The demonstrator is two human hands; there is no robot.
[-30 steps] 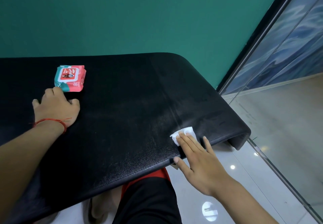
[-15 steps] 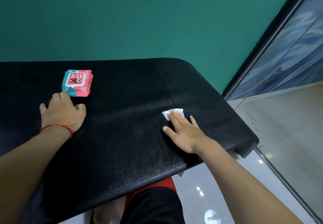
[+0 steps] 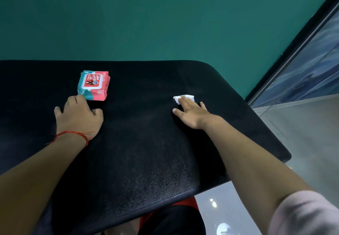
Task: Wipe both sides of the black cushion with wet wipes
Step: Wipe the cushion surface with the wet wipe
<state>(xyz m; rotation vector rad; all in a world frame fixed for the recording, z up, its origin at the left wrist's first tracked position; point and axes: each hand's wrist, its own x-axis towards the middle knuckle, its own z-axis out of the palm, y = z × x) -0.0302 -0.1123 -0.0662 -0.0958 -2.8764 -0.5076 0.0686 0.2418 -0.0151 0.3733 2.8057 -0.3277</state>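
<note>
The black cushion (image 3: 139, 143) fills the middle of the view, its top face up. My right hand (image 3: 192, 113) lies flat on it toward the far right, fingers straight, pressing a folded white wet wipe (image 3: 184, 98) that sticks out beyond the fingertips. My left hand (image 3: 78, 116), with a red string on the wrist, rests flat on the cushion at the left. Its fingertips touch the near edge of a red and teal pack of wet wipes (image 3: 94, 85).
A green wall (image 3: 165, 18) rises behind the cushion. A dark-framed glass partition (image 3: 311, 66) stands to the right above a glossy pale floor (image 3: 308, 143). My knees in black and red cloth (image 3: 172, 220) show under the cushion's near edge.
My right hand has slid the wipe from the cushion's near right edge away from me toward the far side. My left hand has stayed beside the pack.
</note>
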